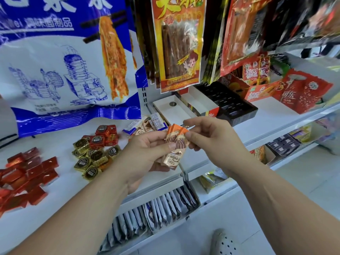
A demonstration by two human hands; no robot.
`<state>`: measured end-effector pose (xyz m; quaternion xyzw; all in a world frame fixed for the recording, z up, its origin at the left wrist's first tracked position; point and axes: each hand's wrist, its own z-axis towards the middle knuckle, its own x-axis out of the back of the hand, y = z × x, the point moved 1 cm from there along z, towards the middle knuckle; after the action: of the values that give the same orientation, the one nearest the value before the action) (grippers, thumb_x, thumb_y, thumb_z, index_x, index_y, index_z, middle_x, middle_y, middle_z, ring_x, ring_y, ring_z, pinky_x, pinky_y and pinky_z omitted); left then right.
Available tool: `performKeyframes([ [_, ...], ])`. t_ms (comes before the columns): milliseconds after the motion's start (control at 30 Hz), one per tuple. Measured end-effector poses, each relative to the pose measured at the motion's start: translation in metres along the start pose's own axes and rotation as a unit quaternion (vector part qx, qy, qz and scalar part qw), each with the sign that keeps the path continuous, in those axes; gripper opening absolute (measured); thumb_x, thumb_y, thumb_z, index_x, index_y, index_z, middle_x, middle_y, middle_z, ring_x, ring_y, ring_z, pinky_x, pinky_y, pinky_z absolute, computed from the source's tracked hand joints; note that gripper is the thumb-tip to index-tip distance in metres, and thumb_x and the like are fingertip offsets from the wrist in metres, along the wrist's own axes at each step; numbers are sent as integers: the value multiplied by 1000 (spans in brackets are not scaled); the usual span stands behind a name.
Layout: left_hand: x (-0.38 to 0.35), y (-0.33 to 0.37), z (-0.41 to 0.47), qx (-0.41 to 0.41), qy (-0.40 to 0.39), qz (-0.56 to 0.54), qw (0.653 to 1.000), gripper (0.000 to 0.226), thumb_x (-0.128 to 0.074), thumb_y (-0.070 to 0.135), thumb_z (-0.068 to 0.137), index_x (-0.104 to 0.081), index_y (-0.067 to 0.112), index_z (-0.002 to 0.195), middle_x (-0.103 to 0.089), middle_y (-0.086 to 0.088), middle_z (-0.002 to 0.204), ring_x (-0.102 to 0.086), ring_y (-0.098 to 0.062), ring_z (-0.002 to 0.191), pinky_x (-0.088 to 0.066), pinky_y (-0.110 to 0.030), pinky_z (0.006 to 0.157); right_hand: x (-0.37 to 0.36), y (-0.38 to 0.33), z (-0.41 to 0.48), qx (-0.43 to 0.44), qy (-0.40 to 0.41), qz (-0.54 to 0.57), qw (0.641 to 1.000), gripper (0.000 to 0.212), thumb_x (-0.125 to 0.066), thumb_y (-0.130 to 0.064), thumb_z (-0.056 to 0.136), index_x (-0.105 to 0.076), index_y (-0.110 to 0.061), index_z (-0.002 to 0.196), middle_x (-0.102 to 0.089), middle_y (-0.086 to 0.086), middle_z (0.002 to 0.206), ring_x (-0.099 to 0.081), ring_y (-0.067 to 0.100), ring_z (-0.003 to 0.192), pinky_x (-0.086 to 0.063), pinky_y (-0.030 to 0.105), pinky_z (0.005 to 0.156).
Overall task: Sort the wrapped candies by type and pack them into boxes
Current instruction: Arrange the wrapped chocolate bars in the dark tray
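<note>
Above a white shop shelf (266, 115), both hands, left hand (147, 150) and right hand (207, 135), grip closed on orange-brown candies (176, 142) with unreadable script, just right of the gold candies (92, 155) with round black labels, near a white box (173, 111).

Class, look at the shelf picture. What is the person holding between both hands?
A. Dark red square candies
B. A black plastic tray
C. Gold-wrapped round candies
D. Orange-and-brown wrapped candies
D: the left hand grips a small stack of orange-and-brown wrapped candies while the right hand pinches their top edge; the gold candies lie on the shelf.
</note>
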<state>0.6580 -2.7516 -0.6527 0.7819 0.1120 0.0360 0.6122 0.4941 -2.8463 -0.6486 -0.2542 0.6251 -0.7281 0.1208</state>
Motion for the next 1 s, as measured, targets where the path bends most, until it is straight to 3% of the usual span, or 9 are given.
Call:
performKeyframes([
  [100,-5,-1,-4,-24,-3,23,999,31,-70,2,85,-70,15,113,-75,-8,96,-66,-18,75,-59,-38,64,-1,-1,-3,4,8,2,1000,21,-67,-5,91,-69,-10,111,-71,4,77,-65,14,64,-51,22,61],
  [233,-10,4,-8,-23,-20,55,998,29,-65,-2,87,-73,17,108,-75,-8,95,-66,-19,76,-59,-39,67,4,-4,-10,-14,-12,-7,1000,28,-67,-16,92,-66,-24,119,-70,-6,105,-66,12,73,-51,23,63],
  [400,-34,19,-5,-16,-27,58,998,34,-67,-3,86,-65,16,114,-76,-8,98,-67,-22,76,-59,-34,60,25,-4,-15,-24,-16,26,999,19,-67,-20,93,-71,-21,111,-74,5,91,-61,10,73,-48,25,61],
  [500,-58,27,13,-19,-21,84,996,36,-72,7,85,-61,17,119,-76,-5,98,-70,-21,81,-61,-41,67,52,-2,-15,-45,34,34,998,15,-66,-18,92,-72,-20,106,-74,8,85,-62,12,70,-49,27,60],
  [600,-84,27,47,-60,13,199,978,31,-71,34,87,-65,29,117,-71,11,109,-67,-18,99,-58,-46,84,88,13,-14,-79,167,30,982,9,-66,-19,92,-72,-25,95,-74,4,82,-64,12,69,-52,28,63],
  [700,-114,17,81,-116,13,368,922,45,-63,43,91,-54,33,134,-54,12,128,-58,-14,105,-49,-35,92,126,34,-14,-110,307,21,945,12,-67,-29,91,-71,-25,102,-72,4,92,-66,21,81,-54,37,71],
  [767,-135,7,104,-155,-20,475,866,56,-60,41,93,-42,30,144,-41,6,145,-53,-20,116,-44,-36,100,143,43,-15,-121,361,36,924,20,-67,-29,91,-69,-20,108,-71,6,99,-67,25,86,-53,38,74],
  [867,-157,-5,133,-176,-39,572,800,68,-55,43,94,-26,26,153,-18,5,161,-26,-25,143,-29,-43,116,156,50,-17,-136,382,63,912,16,-66,-26,93,-66,-22,108,-69,8,103,-66,28,89,-56,43,78],
  [1000,-168,-11,151,-184,3,679,710,70,-50,46,94,-21,24,154,-19,4,161,-27,-30,138,-33,-46,111,162,56,-17,-136,384,58,911,11,-65,-26,93,-63,-28,103,-68,3,99,-66,27,88,-56,46,77],
])
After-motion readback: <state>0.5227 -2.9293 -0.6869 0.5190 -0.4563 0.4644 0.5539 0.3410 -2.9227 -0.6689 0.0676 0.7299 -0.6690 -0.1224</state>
